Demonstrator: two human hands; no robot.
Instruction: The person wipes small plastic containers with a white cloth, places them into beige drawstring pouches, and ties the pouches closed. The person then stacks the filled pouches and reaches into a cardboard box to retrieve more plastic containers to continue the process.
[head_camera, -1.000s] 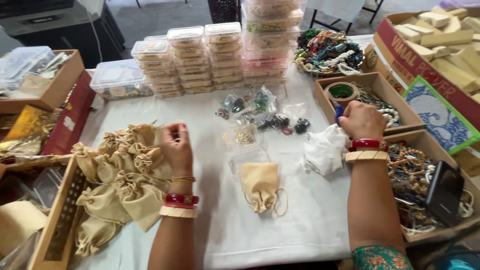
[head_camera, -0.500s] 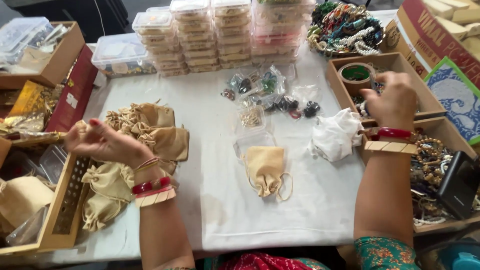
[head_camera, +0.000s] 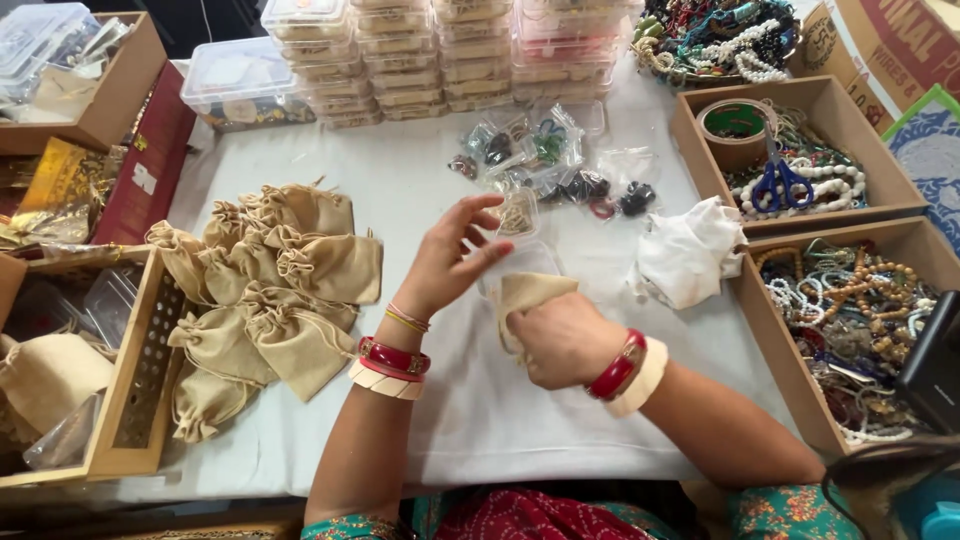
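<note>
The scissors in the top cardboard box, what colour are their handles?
Blue handles on the scissors, seen in the head view.

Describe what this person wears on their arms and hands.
Both forearms are bare. The left hand has thin gold bangles above a red bangle and a cream one at the wrist. The right hand has a red and a cream bangle. Teal patterned sleeves start near the elbows.

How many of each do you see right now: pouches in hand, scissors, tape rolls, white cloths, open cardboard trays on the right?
Beige pouch in the right hand: 1
Blue-handled scissors: 1
Tape roll: 1
White cloth: 1
Cardboard trays on the right: 2
Total: 6
</note>
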